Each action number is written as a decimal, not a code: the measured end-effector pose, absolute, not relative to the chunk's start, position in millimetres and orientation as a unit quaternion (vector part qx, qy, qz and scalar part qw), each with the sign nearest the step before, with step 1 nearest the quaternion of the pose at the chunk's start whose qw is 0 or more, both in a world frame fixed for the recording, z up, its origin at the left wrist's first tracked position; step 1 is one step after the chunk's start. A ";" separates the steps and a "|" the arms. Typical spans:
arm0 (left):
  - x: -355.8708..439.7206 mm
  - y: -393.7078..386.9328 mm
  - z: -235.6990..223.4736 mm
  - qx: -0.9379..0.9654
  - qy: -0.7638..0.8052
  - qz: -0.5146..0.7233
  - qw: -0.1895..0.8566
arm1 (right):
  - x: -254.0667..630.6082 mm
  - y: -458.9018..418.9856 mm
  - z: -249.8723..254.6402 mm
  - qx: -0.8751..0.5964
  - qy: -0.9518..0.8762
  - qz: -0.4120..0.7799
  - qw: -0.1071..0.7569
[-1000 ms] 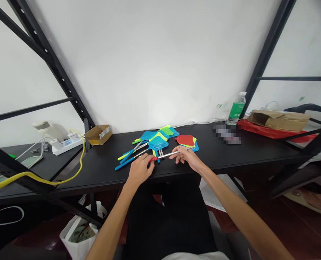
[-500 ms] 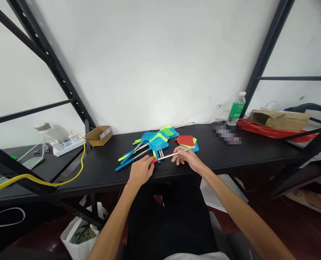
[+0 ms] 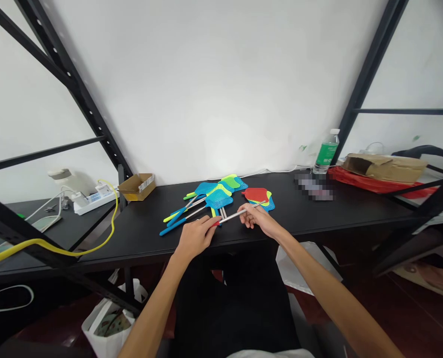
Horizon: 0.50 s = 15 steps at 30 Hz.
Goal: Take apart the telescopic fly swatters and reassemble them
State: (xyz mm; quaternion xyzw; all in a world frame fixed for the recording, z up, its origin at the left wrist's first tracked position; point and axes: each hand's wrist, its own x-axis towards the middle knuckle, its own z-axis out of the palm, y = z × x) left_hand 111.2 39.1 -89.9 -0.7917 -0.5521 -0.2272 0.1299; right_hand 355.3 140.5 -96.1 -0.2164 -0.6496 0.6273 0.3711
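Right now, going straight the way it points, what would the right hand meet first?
Likely the blue mesh head of a fly swatter up-left of the right hand, though depth is unclear.

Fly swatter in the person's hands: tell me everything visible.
The fly swatter is held above the black tabletop, slanting up to the right: a thin, straight, shiny metal shaft with a red grip at its lower end. The left hand has fingers at the grip; the right hand pinches the shaft. Its far end overlaps the pile of swatters; whether it carries a mesh head, I cannot tell.
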 end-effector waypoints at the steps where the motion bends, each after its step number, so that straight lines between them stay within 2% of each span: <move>1: 111.0 38.8 -89.5 -0.796 -0.546 -0.229 0.126 | 355.1 140.6 -96.1 -0.219 -0.650 0.627 0.369; 9: 109.3 38.8 -88.8 -0.800 -0.540 -0.237 0.109 | 355.2 139.0 -94.7 -0.223 -0.677 0.592 0.376; 15: 107.7 41.1 -90.6 -0.780 -0.557 -0.267 0.097 | 351.9 141.0 -95.4 -0.248 -0.603 0.607 0.454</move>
